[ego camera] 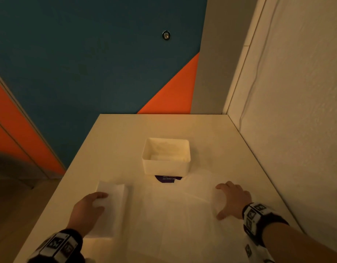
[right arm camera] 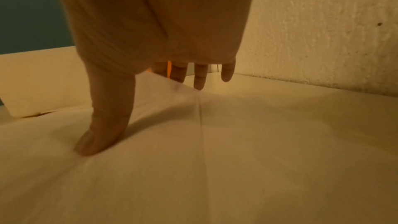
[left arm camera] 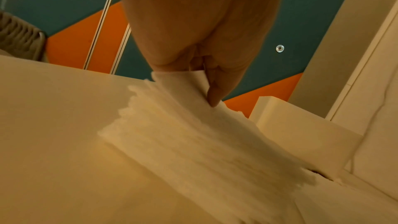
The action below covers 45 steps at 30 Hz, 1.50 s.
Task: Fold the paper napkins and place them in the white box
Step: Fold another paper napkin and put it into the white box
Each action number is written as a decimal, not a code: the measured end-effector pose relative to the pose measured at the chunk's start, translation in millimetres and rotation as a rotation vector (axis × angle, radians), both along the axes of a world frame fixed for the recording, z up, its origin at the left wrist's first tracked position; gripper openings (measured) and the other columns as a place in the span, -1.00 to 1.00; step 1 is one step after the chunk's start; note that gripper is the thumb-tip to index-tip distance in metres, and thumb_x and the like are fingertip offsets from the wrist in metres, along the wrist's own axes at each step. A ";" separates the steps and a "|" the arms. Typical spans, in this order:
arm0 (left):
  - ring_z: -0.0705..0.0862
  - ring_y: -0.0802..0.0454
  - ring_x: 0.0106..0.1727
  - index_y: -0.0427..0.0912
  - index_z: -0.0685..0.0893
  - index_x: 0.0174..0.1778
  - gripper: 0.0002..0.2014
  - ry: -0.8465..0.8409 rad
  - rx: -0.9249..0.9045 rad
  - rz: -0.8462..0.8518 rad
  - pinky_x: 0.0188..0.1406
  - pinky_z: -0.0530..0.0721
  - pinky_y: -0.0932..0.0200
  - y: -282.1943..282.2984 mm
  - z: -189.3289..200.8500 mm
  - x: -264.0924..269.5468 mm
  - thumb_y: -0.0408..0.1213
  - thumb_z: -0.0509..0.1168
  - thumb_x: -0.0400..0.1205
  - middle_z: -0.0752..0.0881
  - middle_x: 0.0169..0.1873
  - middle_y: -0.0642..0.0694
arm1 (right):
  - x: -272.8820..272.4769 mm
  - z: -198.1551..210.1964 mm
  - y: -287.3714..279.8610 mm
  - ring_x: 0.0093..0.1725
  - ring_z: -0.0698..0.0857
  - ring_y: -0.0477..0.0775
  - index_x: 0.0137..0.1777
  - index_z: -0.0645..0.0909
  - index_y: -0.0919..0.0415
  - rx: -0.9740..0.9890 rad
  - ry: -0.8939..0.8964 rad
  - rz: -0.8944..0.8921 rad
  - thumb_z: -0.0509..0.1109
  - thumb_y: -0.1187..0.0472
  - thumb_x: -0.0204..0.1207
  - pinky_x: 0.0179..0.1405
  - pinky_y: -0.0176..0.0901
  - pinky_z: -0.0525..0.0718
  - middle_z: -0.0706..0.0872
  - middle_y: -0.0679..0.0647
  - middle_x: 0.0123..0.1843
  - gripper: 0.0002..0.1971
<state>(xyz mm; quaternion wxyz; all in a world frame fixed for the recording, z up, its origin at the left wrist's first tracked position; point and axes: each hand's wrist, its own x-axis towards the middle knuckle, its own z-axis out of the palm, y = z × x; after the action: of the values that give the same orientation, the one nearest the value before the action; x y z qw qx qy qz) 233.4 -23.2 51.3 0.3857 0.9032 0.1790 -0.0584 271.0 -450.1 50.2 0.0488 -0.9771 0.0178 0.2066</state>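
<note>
White napkin stack [ego camera: 108,209] pinched by the left hand [ego camera: 86,209]; right hand [ego camera: 233,199] spread, pressing an unfolded napkin [ego camera: 173,215].

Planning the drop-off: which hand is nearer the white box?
Roughly even, perhaps the right. The right hand rests on the open napkin right of the white box; the left hand pinches the napkin stack.

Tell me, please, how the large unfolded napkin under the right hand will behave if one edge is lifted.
The unfolded napkin is probably floppy: in the right wrist view it rises in a soft ridge beside the right hand. It looks thin and light, so it may slide on the smooth table. Its creases would likely guide the fold.
</note>
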 end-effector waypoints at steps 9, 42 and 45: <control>0.08 -0.22 0.53 0.30 0.62 0.13 -0.73 0.130 0.497 -0.129 0.49 0.26 -0.18 -14.5 8.9 2.3 0.04 0.37 0.51 0.04 0.59 -0.01 | 6.1 27.9 -3.3 0.54 0.32 -0.02 0.55 0.33 -0.03 -0.012 -0.060 0.043 0.20 -0.14 0.64 0.51 -0.05 0.17 0.36 -0.08 0.56 -0.49; 0.78 0.06 -0.28 -0.28 0.75 -0.09 -0.86 -0.261 -1.032 -0.229 -0.40 0.69 0.25 -160.3 140.7 28.7 -0.33 0.30 0.62 0.82 -0.27 -0.10 | -28.7 143.9 72.8 0.03 0.79 0.16 0.19 0.69 0.15 1.645 -0.234 -0.285 0.34 0.36 0.49 -0.17 -0.05 0.78 0.81 0.17 0.08 -0.70; 0.79 -0.04 -0.10 -0.24 0.75 0.00 -0.85 -0.255 -1.051 -0.283 -0.22 0.75 0.14 -155.4 143.0 28.9 -0.39 0.28 0.61 0.82 -0.09 -0.18 | -31.0 142.9 71.0 -0.06 0.79 0.13 0.14 0.72 0.09 1.681 -0.233 -0.300 0.17 0.45 0.61 -0.16 -0.03 0.79 0.82 0.17 0.03 -0.64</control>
<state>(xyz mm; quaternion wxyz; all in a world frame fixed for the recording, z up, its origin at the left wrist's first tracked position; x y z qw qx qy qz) 262.3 -178.6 194.3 0.7910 0.6047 -0.0454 -0.0814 240.0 -379.1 193.1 0.7842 -0.6190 -0.0174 0.0410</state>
